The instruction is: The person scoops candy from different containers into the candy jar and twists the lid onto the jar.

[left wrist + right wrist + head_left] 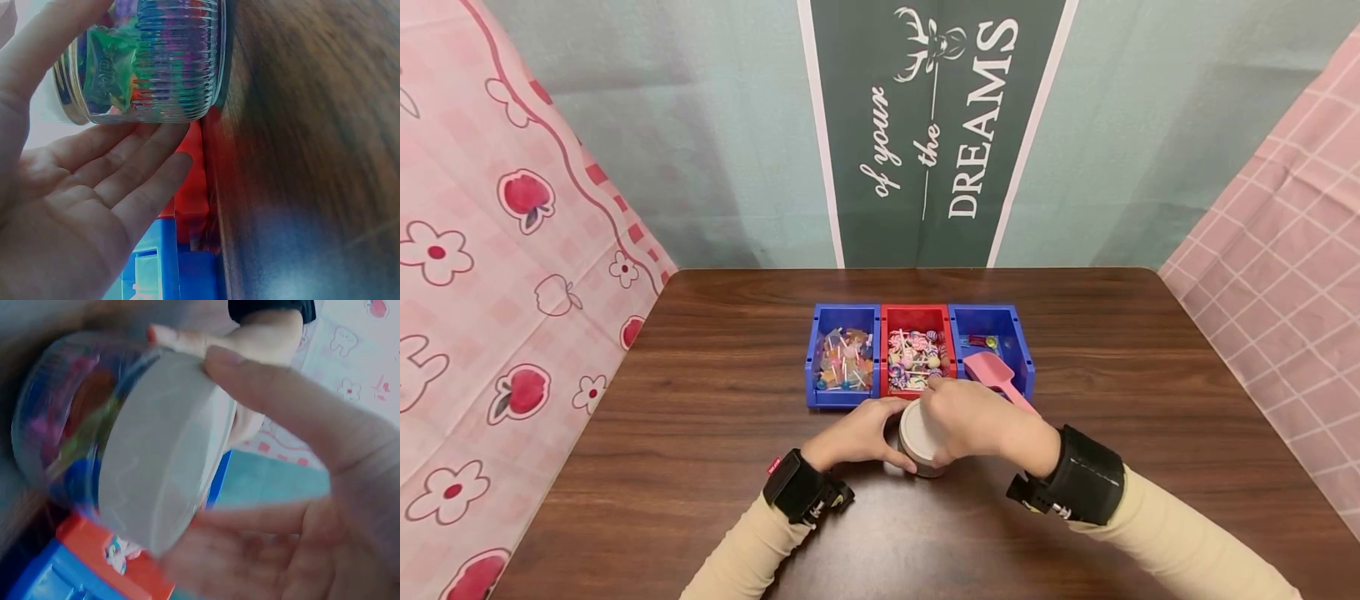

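Note:
A clear ribbed jar point(178, 65) of colourful wrapped candies stands on the table in front of the bins, with a whitish lid point(159, 450) on top. My left hand point(867, 432) holds the jar's side, thumb toward me and fingers at the far side. In the left wrist view those fingers look nearly straight along the glass. My right hand point(973, 419) grips the lid from above, its thumb at one edge and fingers at the opposite edge. Part of the lid is hidden under this hand in the head view.
Behind the jar stand three joined bins: a left blue bin point(844, 400) of clear-wrapped lollipops, a red bin point(916, 315) of swirl lollipops, and a right blue bin point(987, 319) with a few small candies. A pink scoop point(990, 367) lies across the right one.

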Demonstrator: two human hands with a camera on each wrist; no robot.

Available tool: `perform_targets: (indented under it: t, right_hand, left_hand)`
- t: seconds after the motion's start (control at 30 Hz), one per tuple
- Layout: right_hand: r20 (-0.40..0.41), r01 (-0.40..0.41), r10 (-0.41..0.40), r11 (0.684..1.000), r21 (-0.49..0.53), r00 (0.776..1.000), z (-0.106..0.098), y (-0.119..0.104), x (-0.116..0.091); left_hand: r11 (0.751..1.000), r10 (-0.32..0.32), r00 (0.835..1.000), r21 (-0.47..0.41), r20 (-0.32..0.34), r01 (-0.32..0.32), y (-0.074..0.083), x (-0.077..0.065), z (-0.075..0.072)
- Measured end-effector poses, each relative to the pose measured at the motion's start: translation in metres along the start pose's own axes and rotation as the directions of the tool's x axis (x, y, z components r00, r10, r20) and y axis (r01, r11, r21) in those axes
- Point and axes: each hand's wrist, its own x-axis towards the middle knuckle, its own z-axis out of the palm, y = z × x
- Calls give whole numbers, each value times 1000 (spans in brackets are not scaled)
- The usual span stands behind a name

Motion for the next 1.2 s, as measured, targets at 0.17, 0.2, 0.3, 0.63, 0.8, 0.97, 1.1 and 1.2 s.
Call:
perform_targets:
  t: [0.17,0.2,0.3,0.63,0.8,0.97,1.1,1.2]
  right_hand:
    - [-8,-139,139,990,11,990,2,-8,-1]
    - [-7,-146,146,989,13,989,2,-8,-1]
    - [2,-124,124,992,14,992,1,-7,-3]
    - [85,139,-151,982,130,985,-5,3,-7]
    - [81,132,-142,985,113,987,-3,3,-5]
    - [88,-26,17,994,104,996,0,-4,-3]
    - [80,-100,93,991,90,992,1,-9,-2]
    - [71,-105,100,992,72,992,0,-12,-2]
  left_hand:
    - [1000,0,1000,-6,-5,0,1,0,0]
    - [1000,0,1000,-5,-5,0,2,0,0]
    - [1000,0,1000,3,-5,0,2,0,0]
    - [1000,21,1000,1,-9,-21,2,0,-1]
    - [1000,8,1000,-5,-14,-8,3,-1,1]
    - [1000,-4,1000,-5,-11,4,3,-1,2]
    - [1000,-5,1000,-2,-7,5,2,-1,3]
    - [1000,-8,1000,1,-7,8,3,-1,2]
